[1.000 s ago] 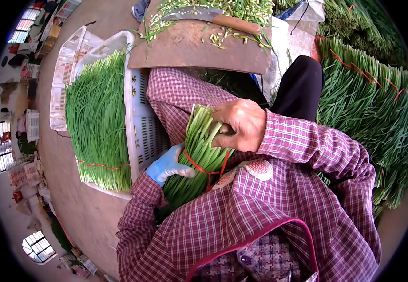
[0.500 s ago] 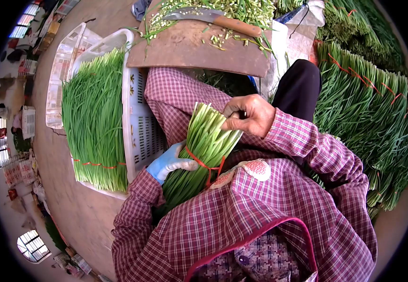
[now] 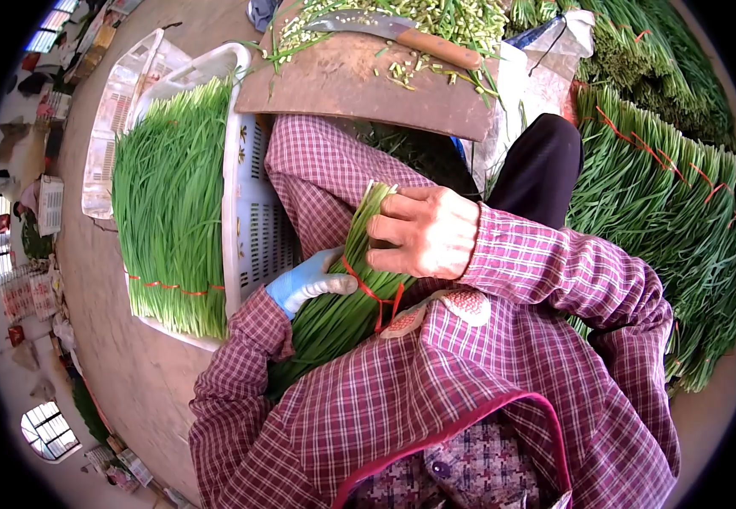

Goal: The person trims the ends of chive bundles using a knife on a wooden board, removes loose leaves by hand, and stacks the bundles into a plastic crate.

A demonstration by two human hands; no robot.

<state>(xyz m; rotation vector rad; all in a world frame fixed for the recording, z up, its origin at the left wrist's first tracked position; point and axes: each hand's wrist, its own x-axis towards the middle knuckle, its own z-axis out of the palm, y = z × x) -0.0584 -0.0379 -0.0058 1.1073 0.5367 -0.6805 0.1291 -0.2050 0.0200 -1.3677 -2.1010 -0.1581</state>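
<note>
A bunch of garlic chives (image 3: pixel 369 222), tied with a red band (image 3: pixel 366 287), lies tilted across my lap with its pale stem ends pointing up. My left hand (image 3: pixel 313 284), in a blue and white glove, grips its left side near the band. From the right, my bare right hand (image 3: pixel 425 233) is closed over the upper stems with curled fingers, hiding part of them. The leafy lower end runs down against my checked jacket.
On the left, a white plastic crate (image 3: pixel 230 182) holds upright chives (image 3: pixel 173 208). Ahead, a wooden board (image 3: pixel 342 81) carries a knife (image 3: pixel 440 49) and chopped stem bits (image 3: pixel 461 19). Tied chives (image 3: pixel 656 229) are heaped at right.
My right hand has gone from pinching at the stem tips' right side to wrapping over the upper stems. The left hand still grips the bunch by the band.
</note>
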